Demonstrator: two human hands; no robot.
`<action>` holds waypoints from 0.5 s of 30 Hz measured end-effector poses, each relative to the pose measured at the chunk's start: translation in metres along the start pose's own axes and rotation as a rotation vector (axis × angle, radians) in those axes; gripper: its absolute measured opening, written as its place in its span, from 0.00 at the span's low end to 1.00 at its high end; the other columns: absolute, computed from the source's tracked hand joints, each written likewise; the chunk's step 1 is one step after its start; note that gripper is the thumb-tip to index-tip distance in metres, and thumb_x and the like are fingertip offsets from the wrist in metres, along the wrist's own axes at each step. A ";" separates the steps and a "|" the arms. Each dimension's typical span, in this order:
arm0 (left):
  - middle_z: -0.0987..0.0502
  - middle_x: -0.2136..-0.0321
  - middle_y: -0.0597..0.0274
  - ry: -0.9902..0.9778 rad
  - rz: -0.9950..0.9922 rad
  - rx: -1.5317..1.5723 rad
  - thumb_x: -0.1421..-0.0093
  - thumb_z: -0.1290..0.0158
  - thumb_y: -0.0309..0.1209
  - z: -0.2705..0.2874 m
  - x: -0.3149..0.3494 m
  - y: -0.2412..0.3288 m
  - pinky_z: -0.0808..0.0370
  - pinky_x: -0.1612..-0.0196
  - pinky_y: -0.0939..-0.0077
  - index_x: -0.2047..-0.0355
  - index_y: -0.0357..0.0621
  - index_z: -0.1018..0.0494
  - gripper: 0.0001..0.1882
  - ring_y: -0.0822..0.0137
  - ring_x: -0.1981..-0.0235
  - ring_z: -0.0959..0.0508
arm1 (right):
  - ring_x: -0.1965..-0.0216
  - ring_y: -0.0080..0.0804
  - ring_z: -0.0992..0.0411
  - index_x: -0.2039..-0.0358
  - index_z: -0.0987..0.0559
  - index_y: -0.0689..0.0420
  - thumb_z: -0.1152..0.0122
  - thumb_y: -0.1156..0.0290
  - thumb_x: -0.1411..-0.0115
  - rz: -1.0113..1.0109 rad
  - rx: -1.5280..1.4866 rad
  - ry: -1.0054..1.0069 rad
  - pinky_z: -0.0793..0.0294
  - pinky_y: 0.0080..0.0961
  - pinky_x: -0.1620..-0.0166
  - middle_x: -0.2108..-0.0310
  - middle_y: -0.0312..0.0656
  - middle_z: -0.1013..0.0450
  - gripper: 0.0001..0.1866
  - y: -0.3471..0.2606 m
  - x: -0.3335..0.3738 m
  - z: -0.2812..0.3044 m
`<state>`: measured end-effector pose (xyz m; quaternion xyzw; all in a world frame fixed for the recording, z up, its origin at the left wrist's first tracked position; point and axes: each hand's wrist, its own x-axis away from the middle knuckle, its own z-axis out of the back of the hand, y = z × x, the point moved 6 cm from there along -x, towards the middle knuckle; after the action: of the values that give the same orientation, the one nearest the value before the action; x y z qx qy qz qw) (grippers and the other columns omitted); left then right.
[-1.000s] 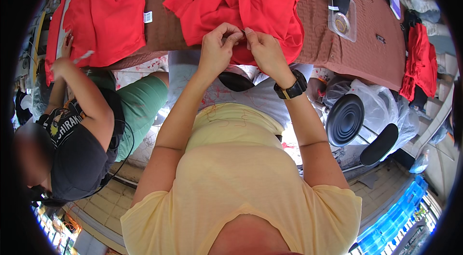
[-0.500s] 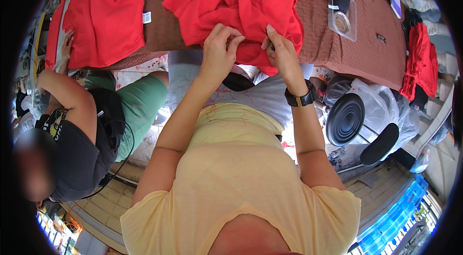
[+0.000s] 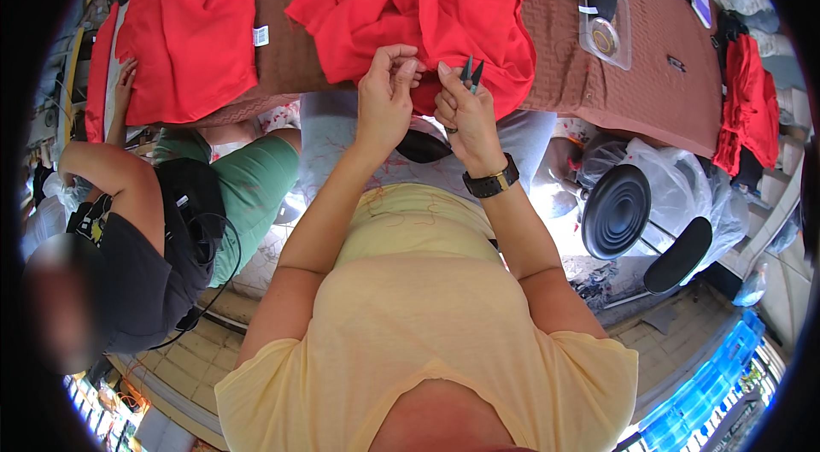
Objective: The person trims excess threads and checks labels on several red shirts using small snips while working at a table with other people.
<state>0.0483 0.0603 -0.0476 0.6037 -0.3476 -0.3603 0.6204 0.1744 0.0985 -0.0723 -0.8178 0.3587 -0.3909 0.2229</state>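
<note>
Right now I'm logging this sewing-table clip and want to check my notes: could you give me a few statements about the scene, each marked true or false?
1. The right hand holds small dark thread snips. True.
2. The left hand rests flat on the black stool. False: it is raised beside the right hand, fingers pinched, at the edge of the crumpled red garment.
3. A black watch is on the right wrist. True.
4. The table cover is blue. False: it is brown.
5. Another person's hand touches a second red garment at the left. True.
</note>
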 end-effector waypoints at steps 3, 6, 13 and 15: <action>0.22 0.69 0.63 0.004 -0.012 -0.022 0.31 0.47 0.27 -0.001 -0.004 -0.003 0.26 0.65 0.79 0.61 0.37 0.29 0.05 0.75 0.68 0.24 | 0.88 0.10 0.49 0.70 0.29 0.50 0.36 0.68 0.35 0.038 0.022 0.020 0.56 0.16 0.84 0.84 0.22 0.42 0.10 0.001 0.006 -0.003; 0.23 0.70 0.63 0.010 0.021 -0.037 0.32 0.47 0.26 0.001 -0.004 -0.009 0.27 0.67 0.79 0.61 0.37 0.30 0.05 0.75 0.70 0.24 | 0.87 0.11 0.48 0.68 0.26 0.51 0.37 0.69 0.34 0.007 0.104 0.019 0.54 0.16 0.83 0.84 0.23 0.41 0.06 0.005 0.011 -0.002; 0.25 0.67 0.65 -0.037 0.065 0.093 0.30 0.49 0.27 0.006 -0.003 -0.018 0.26 0.62 0.79 0.62 0.39 0.30 0.05 0.75 0.67 0.24 | 0.79 0.26 0.34 0.67 0.19 0.60 0.35 0.70 0.38 0.533 1.008 0.096 0.37 0.28 0.74 0.80 0.36 0.33 0.06 -0.056 0.030 -0.022; 0.24 0.64 0.65 -0.046 0.072 0.112 0.29 0.51 0.29 0.007 -0.003 -0.017 0.27 0.60 0.79 0.61 0.40 0.30 0.05 0.74 0.64 0.24 | 0.71 0.37 0.27 0.66 0.19 0.64 0.35 0.69 0.40 0.891 1.078 0.152 0.31 0.32 0.67 0.73 0.47 0.28 0.09 -0.084 0.029 -0.037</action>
<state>0.0402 0.0592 -0.0641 0.6162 -0.4028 -0.3317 0.5900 0.1923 0.1272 0.0174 -0.3390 0.4304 -0.4418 0.7104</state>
